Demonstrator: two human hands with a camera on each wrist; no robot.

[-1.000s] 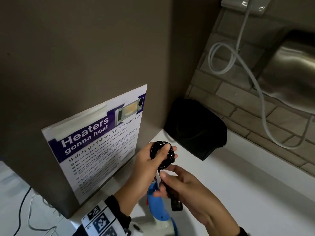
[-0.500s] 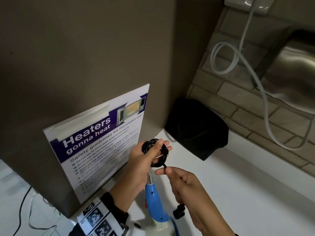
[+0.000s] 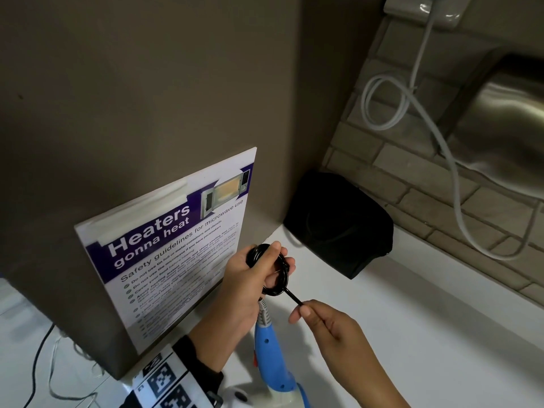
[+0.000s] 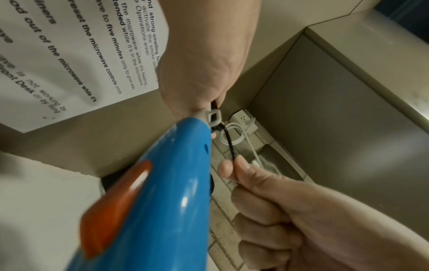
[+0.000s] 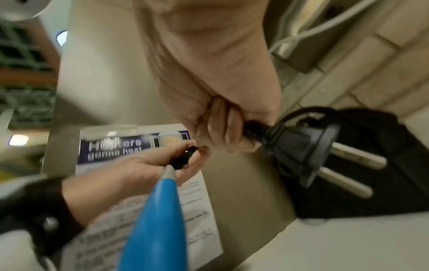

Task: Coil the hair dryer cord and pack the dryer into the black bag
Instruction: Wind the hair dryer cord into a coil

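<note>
Black glossy hair dryer cord [image 3: 275, 270], wound into a small round coil, held upright above the white countertop [image 3: 412, 334] in the left hand [image 3: 250, 278]; thumb over the front of the coil, fingers curled through and behind it. A short straight length of cord runs down and to the right from the coil into the right hand [image 3: 329, 322], which pinches it between thumb and forefinger, the remaining fingers folded around the cord's end. Right wrist view: the black two-pin plug [image 5: 301, 148] projects from the heel of the right fist, pins pointing away from the hand. Blue plastic hair dryer handle [image 3: 269, 354] hangs below the left hand, its grey ribbed strain relief just under the coil; left wrist view shows an orange switch [image 4: 116, 207] on the handle. The white lower body of the dryer is cut off at the frame edge. Black soft fabric bag [image 3: 338, 222] stands on the countertop in the corner, against the grey-brown panel and the brick-tiled wall [image 3: 426, 201], apart from both hands. Laminated purple-and-white microwave safety notice [image 3: 173, 242] fixed to the panel beside the left hand. White cable [image 3: 453, 178] looped on the tiled wall, beside a brushed-metal fixture [image 3: 506, 134]
</note>
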